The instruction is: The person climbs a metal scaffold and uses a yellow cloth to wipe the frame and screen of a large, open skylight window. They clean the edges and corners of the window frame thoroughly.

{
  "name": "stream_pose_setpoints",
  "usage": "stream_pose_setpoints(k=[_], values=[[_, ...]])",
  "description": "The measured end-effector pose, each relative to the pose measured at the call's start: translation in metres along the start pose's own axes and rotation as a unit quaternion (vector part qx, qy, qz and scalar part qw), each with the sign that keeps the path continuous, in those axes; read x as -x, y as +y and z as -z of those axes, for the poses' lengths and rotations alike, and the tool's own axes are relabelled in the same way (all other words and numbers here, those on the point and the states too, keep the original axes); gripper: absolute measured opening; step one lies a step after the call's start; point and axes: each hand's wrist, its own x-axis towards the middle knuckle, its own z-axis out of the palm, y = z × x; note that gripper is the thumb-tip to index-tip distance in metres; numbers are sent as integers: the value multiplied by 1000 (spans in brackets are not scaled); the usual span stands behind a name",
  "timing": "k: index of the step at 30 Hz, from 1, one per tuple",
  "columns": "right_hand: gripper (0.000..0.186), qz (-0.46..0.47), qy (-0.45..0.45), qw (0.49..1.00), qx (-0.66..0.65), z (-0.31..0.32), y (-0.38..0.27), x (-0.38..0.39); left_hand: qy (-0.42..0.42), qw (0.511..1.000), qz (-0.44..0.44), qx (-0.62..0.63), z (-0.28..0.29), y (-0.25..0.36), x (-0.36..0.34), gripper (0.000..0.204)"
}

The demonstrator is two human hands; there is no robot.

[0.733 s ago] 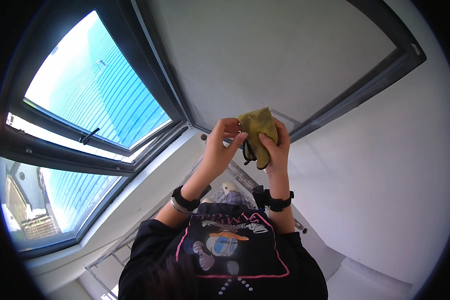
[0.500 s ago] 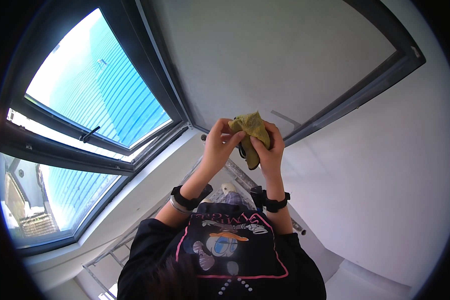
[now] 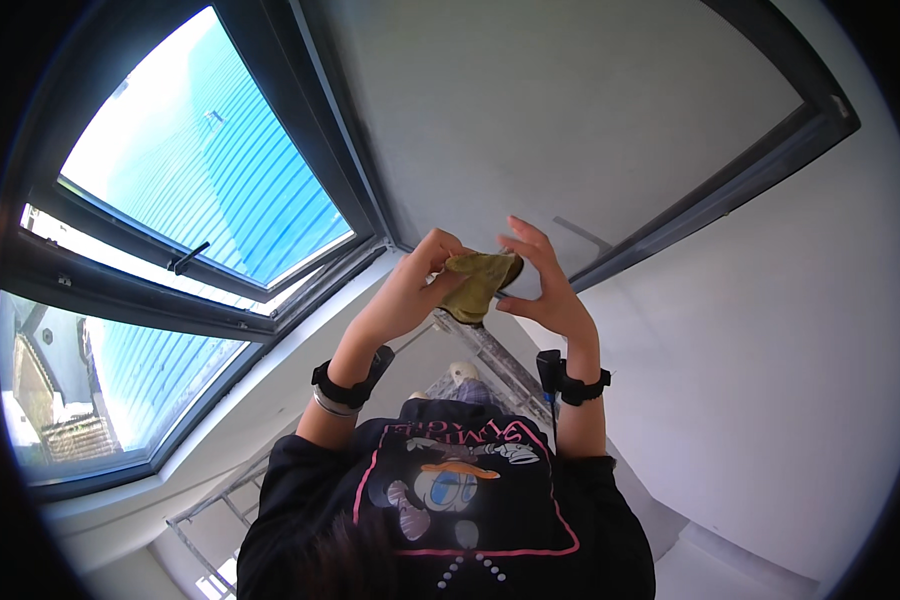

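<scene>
A folded, olive-yellow cloth (image 3: 478,287) hangs in front of my chest, a darker edge showing at its right end. My left hand (image 3: 405,292) pinches its left side between thumb and fingers. Beside the cloth's right end, my right hand (image 3: 558,292) has its thumb and fingers spread apart. Its fingers look slightly blurred, and no grip on the cloth shows. Both wrists wear black bands with small dark devices.
On the left stands a dark-framed window (image 3: 260,300) with a black handle (image 3: 188,258). A large grey panel with a dark frame (image 3: 710,210) fills the upper right, beside a white wall (image 3: 750,360). Metal scaffold rails (image 3: 500,355) lie below my hands.
My right hand has let go of the cloth and opened, moving right. The left hand has shifted left, still holding the cloth, which has turned and now stretches more sideways.
</scene>
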Motion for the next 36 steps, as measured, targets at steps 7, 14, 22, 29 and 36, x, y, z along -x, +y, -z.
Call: stream_pose_setpoints(k=[7,14,22,29,36], values=[[25,-183,-12,978,-97,-6,-2,1,21,997,61,-35,2,-1,2,28],[26,33,87,996,1,-9,-4,3,7,1000,0,-25,1,3,4,35],[42,169,92,979,68,-6,-14,0,-13,990,-131,-42,11,-4,4,25],[39,53,-23,998,11,-4,2,11,-5,998,-53,-18,10,-6,6,9],[36,-88,-109,963,-232,-17,29,21,-2,1000,12,16,-1,-13,11,30]])
